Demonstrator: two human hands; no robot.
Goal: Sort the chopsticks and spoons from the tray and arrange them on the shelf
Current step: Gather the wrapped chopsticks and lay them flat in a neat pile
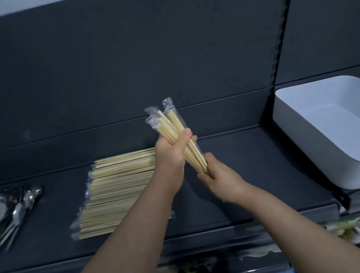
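- Left hand (170, 158) clasps wrapped chopsticks (174, 125) mid-length; right hand (221, 177) pinches their lower ends.
- They hover over shelf (262, 171), three o'clock of laid stack (117, 189).
- Light, stiff, slippery wrappers: likely best gripped mid-length.

You have one view only, from the wide-angle camera on your head. It faces forward and slightly down at the dark grey metal shelf (258, 172), near enough that both forearms enter from the bottom edge. Your left hand (169, 153) and right hand (223, 181) meet mid-frame, gripping the bundle of plastic-wrapped wooden chopsticks (173, 123). The heap of shiny metal spoons (6, 209) is cut off at the left edge and the white rectangular plastic tray (305, 134) at the right. The dark back panel (142, 61) fills the far upper half.
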